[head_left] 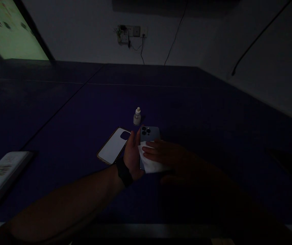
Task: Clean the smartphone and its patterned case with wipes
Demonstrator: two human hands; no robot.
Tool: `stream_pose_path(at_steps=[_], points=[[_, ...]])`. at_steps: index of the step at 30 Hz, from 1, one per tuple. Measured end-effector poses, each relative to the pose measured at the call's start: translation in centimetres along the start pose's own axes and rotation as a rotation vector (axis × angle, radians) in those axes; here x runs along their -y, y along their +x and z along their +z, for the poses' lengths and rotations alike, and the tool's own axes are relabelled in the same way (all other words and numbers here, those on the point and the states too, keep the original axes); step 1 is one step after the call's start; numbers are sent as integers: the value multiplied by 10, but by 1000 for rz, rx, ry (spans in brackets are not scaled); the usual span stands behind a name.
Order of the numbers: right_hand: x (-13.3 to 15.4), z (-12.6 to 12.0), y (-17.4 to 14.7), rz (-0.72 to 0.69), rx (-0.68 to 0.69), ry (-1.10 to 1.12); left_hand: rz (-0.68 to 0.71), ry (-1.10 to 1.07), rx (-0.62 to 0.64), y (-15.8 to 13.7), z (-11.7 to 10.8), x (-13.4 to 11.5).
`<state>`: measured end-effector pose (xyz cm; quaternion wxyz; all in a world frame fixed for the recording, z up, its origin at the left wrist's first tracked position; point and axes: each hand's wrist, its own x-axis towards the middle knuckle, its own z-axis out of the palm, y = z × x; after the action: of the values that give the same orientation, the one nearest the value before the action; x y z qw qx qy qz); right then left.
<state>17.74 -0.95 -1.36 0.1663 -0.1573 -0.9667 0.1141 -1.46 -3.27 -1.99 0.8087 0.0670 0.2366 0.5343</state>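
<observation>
A smartphone (154, 134) lies back up in my left hand (132, 153), whose fingers and thumb wrap its left side. Its camera lenses show at the top. Pressed against the lower back of the phone is a white tissue (151, 165), with my right hand (167, 153) over it, fingers laid along the tissue. Just left of my left hand a phone case (112, 149) with a camera cutout rests on the table. Beyond the phone stands a small dropper bottle (137, 118) with a white cap, upright.
The dark blue table (84, 109) stretches to the wall. At the left edge lies a thick white box-like object (5, 173). Sockets (133, 32) with plugs and hanging cables are on the far wall. The scene is dim.
</observation>
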Motion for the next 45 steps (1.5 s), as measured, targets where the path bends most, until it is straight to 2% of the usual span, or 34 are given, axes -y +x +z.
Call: stream_pose_path(at_steps=[5,10,15,21,26,32,38,42,43,45], points=[[-3,2,-1,159,-66,-48,38,-45,2,1,1,1],[10,-3,3,17,66,154,-43,-12,-5,0,0,0],[5,2,7,157,-69,-27,34,-41,-28,-1,4,0],[9,6,7,2,24,28,-41,11,5,-1,1,-1],[1,5,5,168,-61,-98,38,3,6,1,0,1],[13,8,8,-46,47,8,-81,39,47,2,-6,-1],[2,7,7,121,-88,-120,23,12,29,1,-1,0],[8,9,8,-17,-9,-50,-51,26,12,0,0,-1],[9,9,8,-25,-7,-40,-58,27,15,0,-1,-1],[7,10,8,44,-53,-63,-44,31,17,0,0,-1]])
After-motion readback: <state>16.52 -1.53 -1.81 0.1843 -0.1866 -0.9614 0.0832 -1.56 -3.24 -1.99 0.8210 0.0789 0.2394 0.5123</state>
